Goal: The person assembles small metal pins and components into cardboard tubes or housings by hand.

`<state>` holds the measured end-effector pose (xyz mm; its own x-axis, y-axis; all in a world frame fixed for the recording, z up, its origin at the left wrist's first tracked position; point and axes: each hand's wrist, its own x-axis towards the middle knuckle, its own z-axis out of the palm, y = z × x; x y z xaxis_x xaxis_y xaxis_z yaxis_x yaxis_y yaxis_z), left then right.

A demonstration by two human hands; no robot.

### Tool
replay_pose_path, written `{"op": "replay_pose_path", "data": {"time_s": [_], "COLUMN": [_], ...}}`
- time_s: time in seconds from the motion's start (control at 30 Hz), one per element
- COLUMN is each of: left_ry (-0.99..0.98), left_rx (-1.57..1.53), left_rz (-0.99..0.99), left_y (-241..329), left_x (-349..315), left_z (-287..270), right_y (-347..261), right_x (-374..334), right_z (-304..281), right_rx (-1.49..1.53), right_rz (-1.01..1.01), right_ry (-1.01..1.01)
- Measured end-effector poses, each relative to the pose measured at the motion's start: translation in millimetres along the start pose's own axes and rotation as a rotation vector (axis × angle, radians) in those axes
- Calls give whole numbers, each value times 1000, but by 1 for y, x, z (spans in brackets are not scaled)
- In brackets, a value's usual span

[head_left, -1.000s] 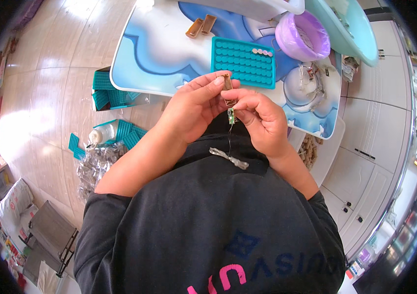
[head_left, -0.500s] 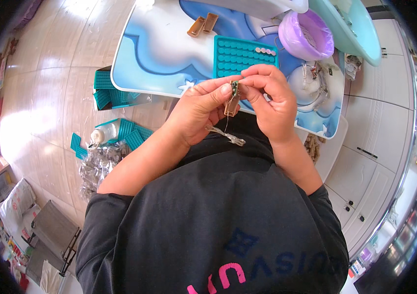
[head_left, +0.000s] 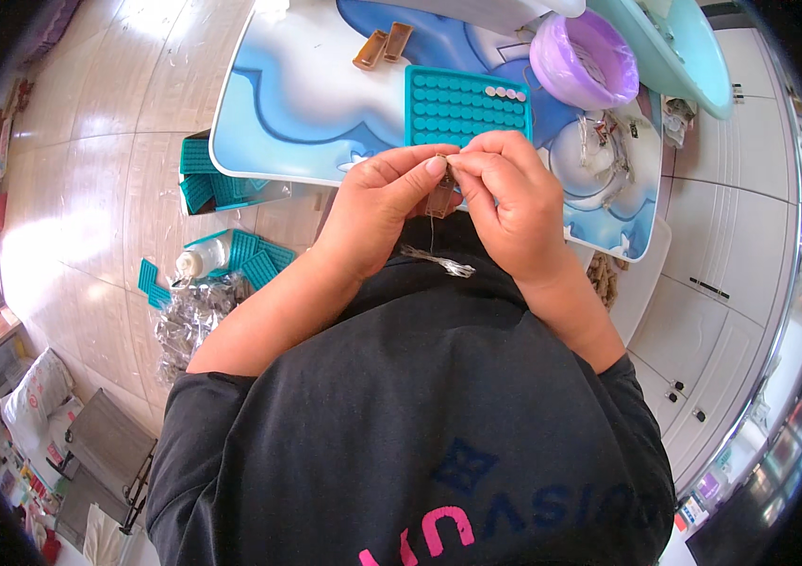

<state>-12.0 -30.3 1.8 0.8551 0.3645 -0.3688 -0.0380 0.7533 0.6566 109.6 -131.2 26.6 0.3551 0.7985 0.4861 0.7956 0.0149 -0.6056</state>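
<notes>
Over the near edge of the table, my left hand (head_left: 377,203) is closed round a small brown plastic casing (head_left: 438,201). Closed in a pinch, my right hand (head_left: 517,203) has its thumb and fingertips at the casing's upper end, where a small circuit board sits, mostly hidden by the fingers. A thin wire runs down from the casing to a bundle of whitish wires (head_left: 446,263) hanging in front of the black shirt. Just beyond my hands lies a teal tray (head_left: 448,106) with rows of round hollows, several holding pale round pieces.
Two brown casings (head_left: 384,47) lie at the table's (head_left: 311,66) far side. At right are a purple lined basin (head_left: 552,71), a turquoise basin (head_left: 714,80) and loose wires (head_left: 608,151). Teal trays (head_left: 198,179), a bottle (head_left: 201,261) and crumpled clear plastic (head_left: 191,325) are on the floor at left.
My right fingertips have moved left over the casing's top, covering the green circuit board that showed before. The casing is tilted a little differently, and the view has shifted slightly.
</notes>
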Motion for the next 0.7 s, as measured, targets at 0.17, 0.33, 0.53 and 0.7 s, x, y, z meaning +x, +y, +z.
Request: {"op": "replay_pose_path", "data": {"time_s": [0.17,0.33,0.53,0.7], "left_ry": [5,39,22,26], "left_rx": [51,71,120,167], "left_rz": [7,71,155,132], "left_y": [3,2,0,2], "left_x": [-2,-5,-6,-7], "left_z": [3,8,9,10], "right_y": [1,0,-1,-6], "right_x": [-1,-1,-2,2], "right_z": [0,1,-2,-9], "right_rx": [-13,-134,-138,-136], "right_rz": [18,-73,-82,-16], "right_ry": [4,65,76,-24]}}
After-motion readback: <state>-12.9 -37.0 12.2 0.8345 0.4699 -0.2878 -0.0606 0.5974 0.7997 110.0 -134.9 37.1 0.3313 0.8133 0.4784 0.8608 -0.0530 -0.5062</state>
